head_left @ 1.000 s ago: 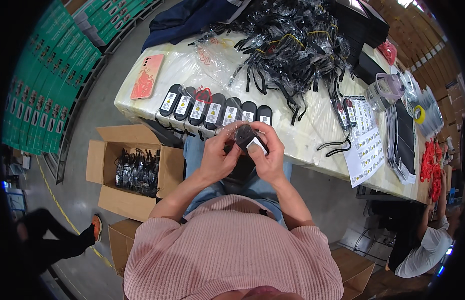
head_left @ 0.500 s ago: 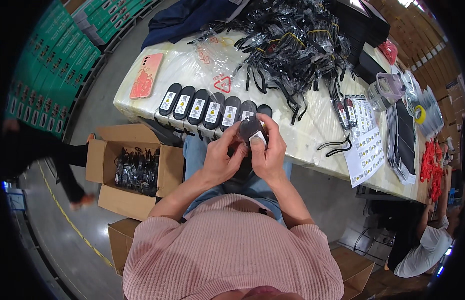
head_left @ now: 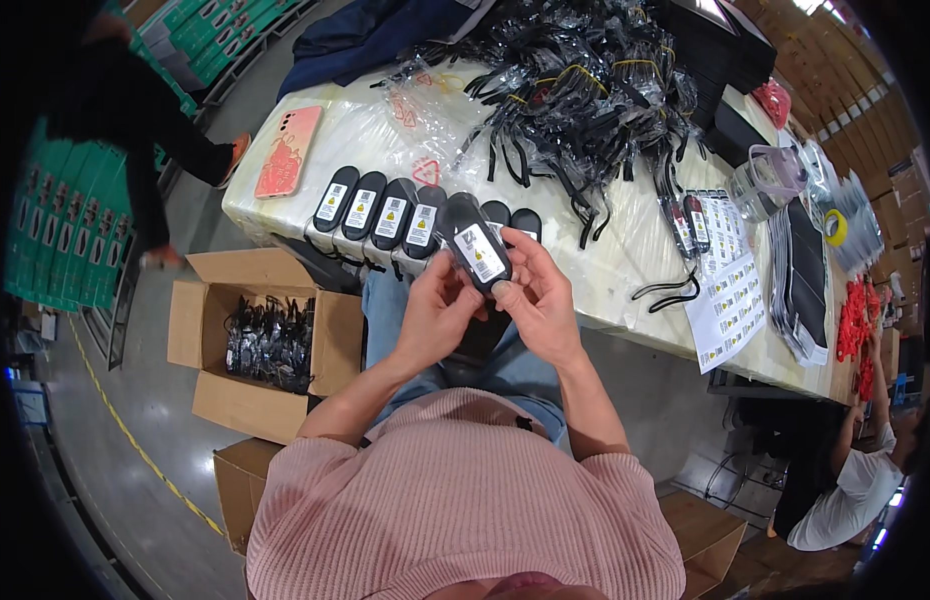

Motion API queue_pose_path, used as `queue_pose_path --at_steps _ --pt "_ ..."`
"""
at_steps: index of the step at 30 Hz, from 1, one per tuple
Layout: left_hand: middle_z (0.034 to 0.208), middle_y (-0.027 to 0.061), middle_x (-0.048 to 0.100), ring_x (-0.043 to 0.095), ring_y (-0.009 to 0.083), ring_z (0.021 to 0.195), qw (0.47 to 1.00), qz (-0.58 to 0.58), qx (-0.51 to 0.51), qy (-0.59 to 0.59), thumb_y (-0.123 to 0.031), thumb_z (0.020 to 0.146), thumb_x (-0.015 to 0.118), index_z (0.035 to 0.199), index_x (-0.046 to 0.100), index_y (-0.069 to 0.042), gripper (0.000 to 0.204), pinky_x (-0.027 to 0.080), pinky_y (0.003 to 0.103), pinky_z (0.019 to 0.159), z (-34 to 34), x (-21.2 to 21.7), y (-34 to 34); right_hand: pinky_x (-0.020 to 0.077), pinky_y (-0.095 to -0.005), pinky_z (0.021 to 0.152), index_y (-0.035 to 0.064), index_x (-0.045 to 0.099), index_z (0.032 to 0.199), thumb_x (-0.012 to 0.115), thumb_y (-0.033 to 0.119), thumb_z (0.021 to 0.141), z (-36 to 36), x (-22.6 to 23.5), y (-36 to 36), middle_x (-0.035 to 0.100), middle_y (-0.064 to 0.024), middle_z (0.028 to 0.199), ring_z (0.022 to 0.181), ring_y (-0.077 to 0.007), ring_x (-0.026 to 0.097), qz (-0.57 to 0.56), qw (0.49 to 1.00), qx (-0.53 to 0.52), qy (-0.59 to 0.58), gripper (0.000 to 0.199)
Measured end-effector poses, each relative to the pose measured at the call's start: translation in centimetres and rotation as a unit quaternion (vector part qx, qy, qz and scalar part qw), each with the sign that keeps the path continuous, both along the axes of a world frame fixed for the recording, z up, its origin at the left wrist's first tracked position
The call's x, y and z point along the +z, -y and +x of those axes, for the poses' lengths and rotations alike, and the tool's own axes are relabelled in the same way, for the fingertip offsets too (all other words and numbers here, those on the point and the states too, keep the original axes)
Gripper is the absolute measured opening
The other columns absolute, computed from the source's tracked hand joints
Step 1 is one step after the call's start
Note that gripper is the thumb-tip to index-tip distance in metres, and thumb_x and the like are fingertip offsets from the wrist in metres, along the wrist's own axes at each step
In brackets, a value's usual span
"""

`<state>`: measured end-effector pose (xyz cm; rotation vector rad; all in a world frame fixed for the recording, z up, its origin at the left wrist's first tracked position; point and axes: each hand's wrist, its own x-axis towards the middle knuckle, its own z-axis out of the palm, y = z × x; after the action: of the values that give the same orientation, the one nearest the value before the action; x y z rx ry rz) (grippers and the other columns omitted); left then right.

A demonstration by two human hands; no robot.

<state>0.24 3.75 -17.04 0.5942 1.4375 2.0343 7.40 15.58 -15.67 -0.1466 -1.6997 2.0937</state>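
A black, elongated oval device [head_left: 463,213] with a white label and a clear plastic wrapping is held over the table's near edge. Its label faces up. The fingers of my left hand [head_left: 437,312] are closed around its lower left side. My right hand [head_left: 541,308] pinches its lower right edge between thumb and fingers. Behind and to the left, several similar labelled black devices [head_left: 358,206] lie side by side along the table edge. Two more [head_left: 526,222] show partly, just beyond my right fingers.
A pink phone [head_left: 287,152] lies on the plastic-wrapped table [head_left: 625,270]. Behind is a heap of bagged black devices with straps [head_left: 585,95]. Label sheets [head_left: 727,312] and a clear jug [head_left: 765,185] are at right. An open cardboard box [head_left: 337,345] stands left; people are on both sides.
The device has been raised and turned, so its whole label now shows. My right thumb has moved from the label to the edge. A walking person at left has moved farther away.
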Motion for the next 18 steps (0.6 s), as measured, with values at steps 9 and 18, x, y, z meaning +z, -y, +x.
queue_pose_path --at_steps 9,18 --pt "0.071 0.0069 0.061 0.058 0.0106 0.057 0.96 -0.118 0.028 -0.252 -0.001 0.083 0.056 0.103 0.049 0.001 0.021 0.046 0.024 0.053 1.4 -0.9 0.6 0.0392 -0.0206 0.061 -0.0018 0.058 0.093 0.059 0.022 0.087 0.9 0.2 -0.7 0.054 -0.0013 0.081 0.072 -0.0076 0.048 0.27 0.959 -0.034 0.079 0.024" --pt "0.073 0.0069 0.063 0.06 0.0113 0.063 0.941 -0.116 -0.005 -0.318 0.001 0.079 0.059 0.108 0.054 0.0 0.029 0.047 0.023 0.058 1.6 -0.2 1.1 0.0339 -0.0203 0.055 0.0012 0.053 0.072 0.051 0.013 0.09 4.6 3.4 -7.7 0.05 0.0008 0.068 0.062 -0.0052 0.042 0.246 0.94 -0.232 0.049 0.022"
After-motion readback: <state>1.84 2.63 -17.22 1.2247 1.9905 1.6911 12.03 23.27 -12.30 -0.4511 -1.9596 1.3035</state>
